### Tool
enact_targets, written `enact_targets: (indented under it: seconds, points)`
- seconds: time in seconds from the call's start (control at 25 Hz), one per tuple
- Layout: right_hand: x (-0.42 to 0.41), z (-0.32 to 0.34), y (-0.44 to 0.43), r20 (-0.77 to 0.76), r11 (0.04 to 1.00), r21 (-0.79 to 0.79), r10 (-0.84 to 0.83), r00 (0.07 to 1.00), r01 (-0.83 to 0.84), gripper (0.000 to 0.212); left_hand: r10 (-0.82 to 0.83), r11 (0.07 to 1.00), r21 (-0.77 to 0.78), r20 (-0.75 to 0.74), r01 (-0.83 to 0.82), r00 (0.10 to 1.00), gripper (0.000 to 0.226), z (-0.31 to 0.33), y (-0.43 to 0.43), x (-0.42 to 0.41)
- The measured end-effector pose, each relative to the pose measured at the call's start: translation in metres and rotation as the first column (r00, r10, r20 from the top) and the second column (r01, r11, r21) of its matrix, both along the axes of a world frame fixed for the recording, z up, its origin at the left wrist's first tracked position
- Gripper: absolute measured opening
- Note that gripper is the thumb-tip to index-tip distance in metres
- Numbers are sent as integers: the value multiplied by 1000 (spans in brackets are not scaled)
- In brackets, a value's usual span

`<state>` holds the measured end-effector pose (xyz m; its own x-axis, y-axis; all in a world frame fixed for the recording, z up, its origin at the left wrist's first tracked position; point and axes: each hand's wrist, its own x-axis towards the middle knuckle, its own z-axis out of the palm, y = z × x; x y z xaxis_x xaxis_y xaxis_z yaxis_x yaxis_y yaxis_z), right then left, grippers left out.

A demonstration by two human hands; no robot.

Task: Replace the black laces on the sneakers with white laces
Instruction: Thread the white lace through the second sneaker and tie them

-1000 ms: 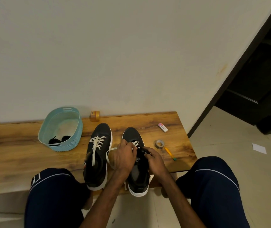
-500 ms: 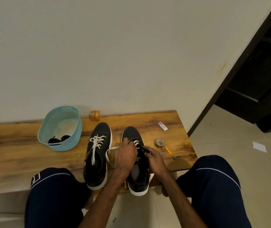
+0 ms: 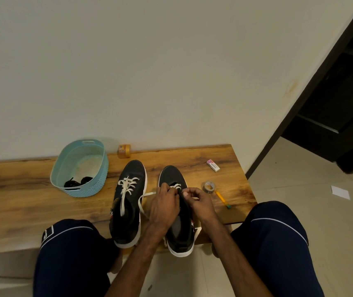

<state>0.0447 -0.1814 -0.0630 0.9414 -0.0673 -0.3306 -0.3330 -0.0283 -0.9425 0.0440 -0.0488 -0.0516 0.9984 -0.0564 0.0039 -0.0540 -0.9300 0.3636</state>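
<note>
On the wooden surface (image 3: 32,202): right sneaker (image 3: 177,230), partly laced. Left hand (image 3: 164,207) and right hand (image 3: 201,201), newly risen, each grip pinching the white lace (image 3: 143,202); threading proceeds. Left sneaker (image 3: 128,202) finished.

Not much to read here, honestly. The small white eraser (image 3: 213,165) lying on the wooden bench (image 3: 32,189) has dark print along its top next to a pink-purple end, but the letters are too small to make out. The little orange box (image 3: 124,150) against the wall has some marks on its face, also unreadable. The left sneaker (image 3: 127,202) shows a bit of red and white on its side, maybe a logo, too blurry to tell. No numbers or signs are legible anywhere.
</note>
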Motion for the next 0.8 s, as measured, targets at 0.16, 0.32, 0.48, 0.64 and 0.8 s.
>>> enact_targets:
  seconds: [0.16,0.32,0.48,0.64,0.8]
  points:
    - [10,1,11,31,983,-186,9,999,-3,8,-2,999,-40,52,4,999,33,-6,13,-9]
    - [2,24,12,99,986,48,-164,982,160,13,152,988,-16,131,-152,980,59,-11,24,-24]
    - [-4,93,-20,273,767,635,-340,900,97,6,198,974,76,164,-213,966,72,-16,19,-29]
    - [-5,123,-69,480,943,326,-228,847,69,8,213,966,117,151,-231,965,79,-14,11,-31]
    - [5,73,-37,222,656,-754,283,933,-19,25,280,960,-23,109,-279,954,75,-6,13,-40]
